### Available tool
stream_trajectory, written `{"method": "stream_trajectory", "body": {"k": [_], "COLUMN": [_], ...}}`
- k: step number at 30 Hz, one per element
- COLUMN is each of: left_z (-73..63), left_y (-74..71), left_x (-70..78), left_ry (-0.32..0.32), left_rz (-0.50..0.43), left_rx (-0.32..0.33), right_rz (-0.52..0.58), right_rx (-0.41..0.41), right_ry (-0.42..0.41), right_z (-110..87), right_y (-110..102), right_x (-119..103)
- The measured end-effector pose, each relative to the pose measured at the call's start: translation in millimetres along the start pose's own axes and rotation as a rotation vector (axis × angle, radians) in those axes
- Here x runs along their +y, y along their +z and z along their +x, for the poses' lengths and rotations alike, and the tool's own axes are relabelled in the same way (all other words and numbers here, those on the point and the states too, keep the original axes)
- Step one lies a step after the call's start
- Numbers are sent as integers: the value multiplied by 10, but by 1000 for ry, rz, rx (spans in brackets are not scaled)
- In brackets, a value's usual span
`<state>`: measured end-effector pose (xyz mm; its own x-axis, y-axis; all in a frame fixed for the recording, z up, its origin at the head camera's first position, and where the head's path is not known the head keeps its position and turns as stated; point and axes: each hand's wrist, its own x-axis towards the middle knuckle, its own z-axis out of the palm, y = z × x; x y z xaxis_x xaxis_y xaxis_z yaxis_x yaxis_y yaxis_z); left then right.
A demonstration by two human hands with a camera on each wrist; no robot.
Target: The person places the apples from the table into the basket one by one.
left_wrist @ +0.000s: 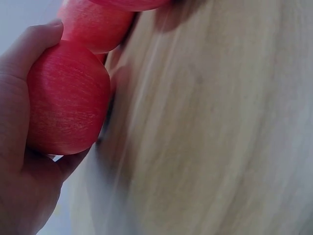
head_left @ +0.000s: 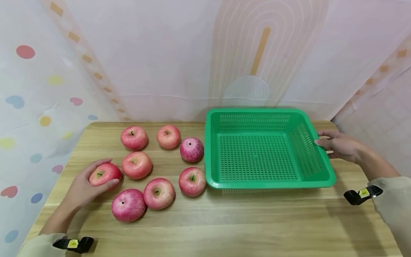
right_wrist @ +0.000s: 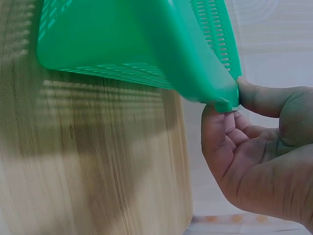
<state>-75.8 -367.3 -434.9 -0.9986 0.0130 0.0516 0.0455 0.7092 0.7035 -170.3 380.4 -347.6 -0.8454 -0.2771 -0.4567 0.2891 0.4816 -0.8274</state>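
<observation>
At the table's left side my left hand (head_left: 86,185) holds a red apple (head_left: 104,174), fingers round its far side and thumb on the near side. The left wrist view shows the same apple (left_wrist: 68,98) against the palm, close to the tabletop. My right hand (head_left: 341,145) grips the right rim of a green plastic basket (head_left: 269,185), which has nothing in it. In the right wrist view the thumb lies over the rim and the curled fingers (right_wrist: 215,142) are beneath it. Several more apples lie between the left hand and the basket, one of them a pinkish apple (head_left: 137,165) beside the held one.
The wooden table (head_left: 224,228) carries everything. Two apples, a purple-red apple (head_left: 192,149) and a red apple (head_left: 192,181), sit close to the basket's left wall. A patterned cloth backdrop (head_left: 160,53) rises behind the table's far edge.
</observation>
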Motion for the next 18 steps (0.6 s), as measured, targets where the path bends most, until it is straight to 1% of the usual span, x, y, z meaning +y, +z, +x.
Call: {"method": "stream_trajectory", "body": {"k": [6, 11, 16, 18], "left_z": [10, 47, 102, 123], "left_y": [-93, -169, -246, -265], "left_x": [60, 80, 171, 220], "left_ry": [-23, 12, 32, 30], "left_rz": [25, 28, 28, 28], "left_rx": [-3, 8, 11, 12], "right_rz": [-9, 8, 7, 2], "right_rx": [-8, -8, -9, -14], "right_ry": [-11, 3, 1, 3], "right_z": [10, 11, 8, 1], "right_y": [-18, 3, 2, -1], "right_x": [-23, -16, -8, -5]}}
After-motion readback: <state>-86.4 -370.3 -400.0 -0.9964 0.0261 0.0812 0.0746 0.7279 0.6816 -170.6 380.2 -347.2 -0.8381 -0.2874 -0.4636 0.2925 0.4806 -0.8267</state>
